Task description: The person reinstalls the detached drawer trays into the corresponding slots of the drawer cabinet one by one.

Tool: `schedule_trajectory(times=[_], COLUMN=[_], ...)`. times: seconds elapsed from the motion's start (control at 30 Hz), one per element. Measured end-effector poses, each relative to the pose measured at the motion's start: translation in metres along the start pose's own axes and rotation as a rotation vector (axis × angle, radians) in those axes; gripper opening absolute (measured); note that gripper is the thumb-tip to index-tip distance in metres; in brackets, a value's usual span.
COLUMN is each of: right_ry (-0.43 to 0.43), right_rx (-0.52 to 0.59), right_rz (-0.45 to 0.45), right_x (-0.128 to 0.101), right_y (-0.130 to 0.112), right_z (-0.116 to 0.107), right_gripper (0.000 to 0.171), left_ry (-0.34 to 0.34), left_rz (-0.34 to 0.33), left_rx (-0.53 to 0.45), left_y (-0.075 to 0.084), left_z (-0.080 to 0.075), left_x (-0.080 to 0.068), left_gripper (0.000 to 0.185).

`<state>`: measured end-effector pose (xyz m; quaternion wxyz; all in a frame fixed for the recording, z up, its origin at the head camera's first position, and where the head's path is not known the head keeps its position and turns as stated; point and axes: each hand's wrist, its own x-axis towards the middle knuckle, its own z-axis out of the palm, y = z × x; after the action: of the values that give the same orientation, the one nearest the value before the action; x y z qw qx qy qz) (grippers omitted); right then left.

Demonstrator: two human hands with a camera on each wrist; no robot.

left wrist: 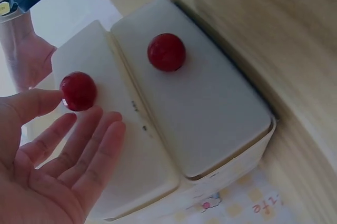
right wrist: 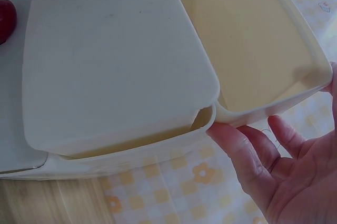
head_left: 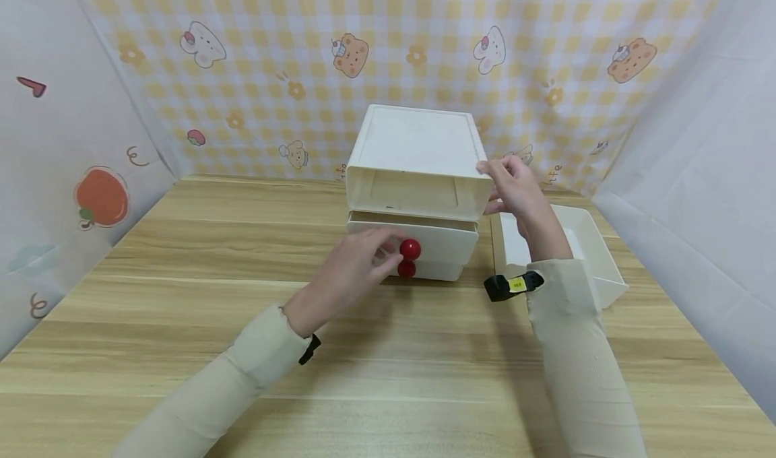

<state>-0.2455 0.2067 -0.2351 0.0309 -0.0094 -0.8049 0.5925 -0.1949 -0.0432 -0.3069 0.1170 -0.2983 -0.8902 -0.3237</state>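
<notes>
A white drawer cabinet stands at the back of the table, its top compartment bare of a drawer. Below that, the middle drawer sits slightly pulled out, with a round red knob. The lower drawer carries a second red knob. My left hand is at the middle drawer's knob, thumb tip on one side and fairly straight fingertips close on the other. My right hand holds the top compartment by its right side, one digit at the upper edge and others against the outer wall.
To the right of the cabinet, partly behind my right forearm, lies a white open bin shaped like a drawer. A yellow checked cloth hangs behind, with white cloths at both sides. The wooden table extends in front.
</notes>
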Motion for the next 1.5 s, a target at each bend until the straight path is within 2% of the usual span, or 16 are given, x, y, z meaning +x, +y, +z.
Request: schedule_trajectory(times=[0.13, 0.63, 1.5], right_ry=[0.002, 0.003, 0.004], right_rx=[0.002, -0.001, -0.015], right_rz=[-0.002, -0.014, -0.016], right_x=[0.0, 0.0, 0.001], right_y=[0.0, 0.0, 0.002], right_z=[0.0, -0.001, -0.001], right_gripper=[0.024, 0.024, 0.024], left_ry=[-0.018, -0.018, -0.032], left_rz=[-0.015, -0.04, -0.045], left_rx=[-0.053, -0.135, -0.11], left_y=[-0.003, -0.008, -0.018], left_z=[0.003, 0.007, 0.006], left_x=[0.003, 0.01, 0.023], left_gripper=[0.024, 0.024, 0.022])
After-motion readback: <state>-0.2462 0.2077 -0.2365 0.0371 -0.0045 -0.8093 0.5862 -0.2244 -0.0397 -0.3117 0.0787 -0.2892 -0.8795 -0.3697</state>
